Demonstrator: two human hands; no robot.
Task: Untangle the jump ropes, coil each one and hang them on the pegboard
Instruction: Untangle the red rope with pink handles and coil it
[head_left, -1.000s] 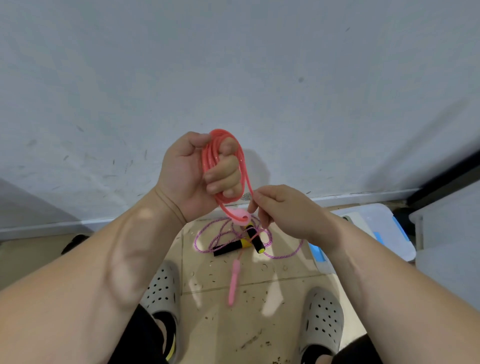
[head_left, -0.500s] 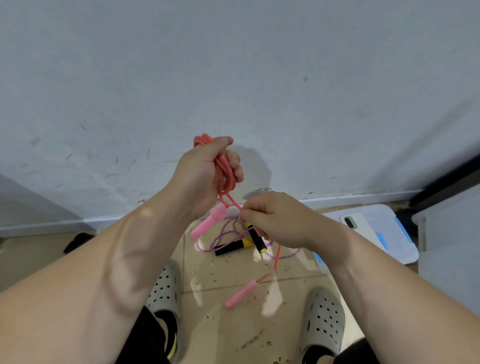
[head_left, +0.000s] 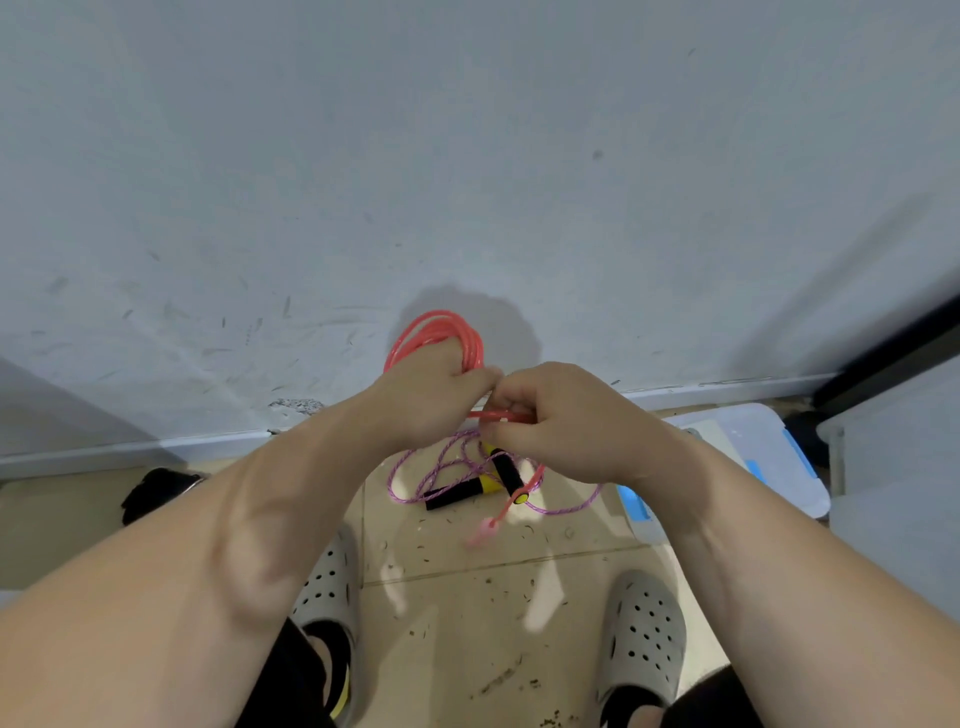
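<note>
right hand (head_left: 566, 421) now meets left hand (head_left: 426, 395), fingers (head_left: 506, 406) gripping pink rope (head_left: 441, 323) above tiled floor (head_left: 467, 613).

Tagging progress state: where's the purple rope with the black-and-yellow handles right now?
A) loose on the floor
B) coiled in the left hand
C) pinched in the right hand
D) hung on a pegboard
A: the purple rope lies loose on the tiled floor, untouched. The left hand grips the pink rope coil and the right hand pinches a strand of it.
</note>
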